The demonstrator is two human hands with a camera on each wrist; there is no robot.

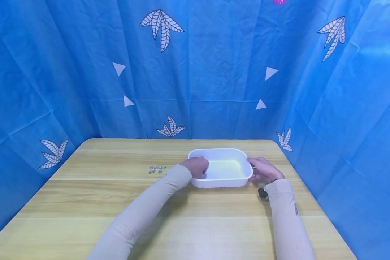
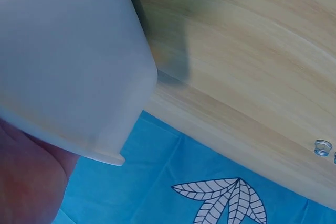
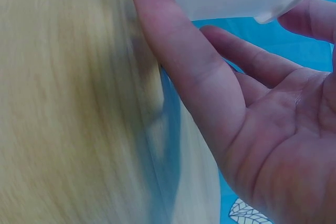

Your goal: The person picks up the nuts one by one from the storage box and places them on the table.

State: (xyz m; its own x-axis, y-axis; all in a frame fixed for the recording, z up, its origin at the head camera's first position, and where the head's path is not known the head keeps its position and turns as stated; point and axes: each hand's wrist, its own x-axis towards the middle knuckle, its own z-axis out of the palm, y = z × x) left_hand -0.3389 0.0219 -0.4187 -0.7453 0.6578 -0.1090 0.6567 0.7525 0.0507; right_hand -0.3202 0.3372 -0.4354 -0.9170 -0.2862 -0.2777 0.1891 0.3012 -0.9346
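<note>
A white plastic basin (image 1: 222,183) is at the right of the wooden table. My left hand (image 1: 196,167) reaches over its left rim with bent fingers, and its fingertips are hidden inside; I cannot tell whether they hold anything. In the left wrist view, the heel of that hand shows past the rim of the basin (image 2: 79,61). My right hand (image 1: 264,169) holds the basin's right end. In the right wrist view, its thumb (image 3: 178,51) lies against the outer wall, and a finger (image 3: 310,19) touches the rim.
Several small metal nuts (image 1: 155,168) lie on the table (image 1: 94,198) to the left of the basin; one nut (image 2: 323,148) shows closely in the left wrist view. Blue curtains (image 1: 221,79) with leaf prints stand around the back and sides. A black device (image 1: 262,193) sits at the right wrist.
</note>
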